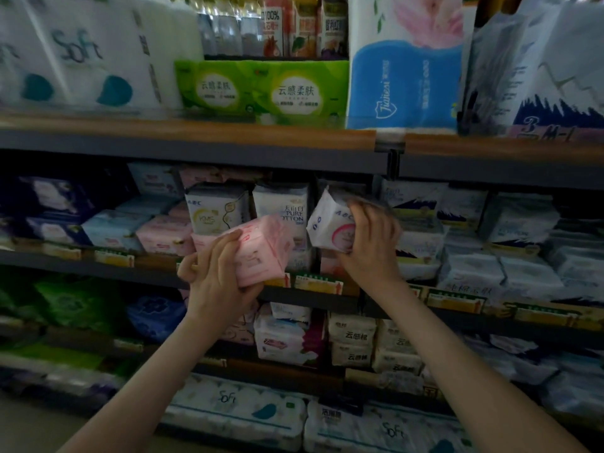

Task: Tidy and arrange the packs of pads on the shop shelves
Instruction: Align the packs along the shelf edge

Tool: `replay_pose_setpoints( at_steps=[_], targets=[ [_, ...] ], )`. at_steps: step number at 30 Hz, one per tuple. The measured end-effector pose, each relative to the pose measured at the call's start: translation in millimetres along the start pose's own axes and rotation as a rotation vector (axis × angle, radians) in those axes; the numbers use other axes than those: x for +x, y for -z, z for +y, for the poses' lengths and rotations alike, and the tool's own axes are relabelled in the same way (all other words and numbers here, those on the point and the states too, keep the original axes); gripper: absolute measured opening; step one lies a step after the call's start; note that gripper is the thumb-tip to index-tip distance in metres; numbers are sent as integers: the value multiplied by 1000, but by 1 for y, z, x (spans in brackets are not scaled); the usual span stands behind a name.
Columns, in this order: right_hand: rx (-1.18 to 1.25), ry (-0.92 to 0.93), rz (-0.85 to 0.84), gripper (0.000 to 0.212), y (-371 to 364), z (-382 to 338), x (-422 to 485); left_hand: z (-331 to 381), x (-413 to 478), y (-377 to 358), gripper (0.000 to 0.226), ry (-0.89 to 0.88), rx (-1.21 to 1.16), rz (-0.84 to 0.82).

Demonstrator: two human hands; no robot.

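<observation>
A pink pack of pads (pixel 261 250) sits tilted in front of the middle shelf (pixel 294 291), gripped by the left hand (pixel 217 276) with fingers curled round it. Just beside it, the right hand (pixel 371 243) holds a white pack (pixel 330 223), fingers wrapped round its right side, before the upright packs (pixel 281 204) on that shelf.
</observation>
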State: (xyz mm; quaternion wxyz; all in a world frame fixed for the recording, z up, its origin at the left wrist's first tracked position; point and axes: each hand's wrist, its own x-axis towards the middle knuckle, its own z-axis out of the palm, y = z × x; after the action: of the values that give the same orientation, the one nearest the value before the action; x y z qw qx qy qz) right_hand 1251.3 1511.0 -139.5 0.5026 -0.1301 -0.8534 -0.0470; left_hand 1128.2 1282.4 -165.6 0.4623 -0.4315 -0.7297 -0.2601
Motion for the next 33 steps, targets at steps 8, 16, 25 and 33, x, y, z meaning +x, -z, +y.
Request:
replay_pose_setpoints(
  at_steps=[8,16,25,33],
  targets=[
    [-503,1,-407,68,-42,-10,42,-5,23,4,68,165,-119,-151],
    [-292,-28,-672,79,-35,-9,50,-13,13,12,66,231,-131,-187],
    [-357,174,-637,83,-30,0,47,-13,17,18,68,223,-94,-159],
    [-303,37,-695,81,-32,-2,51,-18,13,21,68,259,-76,-166]
  ],
)
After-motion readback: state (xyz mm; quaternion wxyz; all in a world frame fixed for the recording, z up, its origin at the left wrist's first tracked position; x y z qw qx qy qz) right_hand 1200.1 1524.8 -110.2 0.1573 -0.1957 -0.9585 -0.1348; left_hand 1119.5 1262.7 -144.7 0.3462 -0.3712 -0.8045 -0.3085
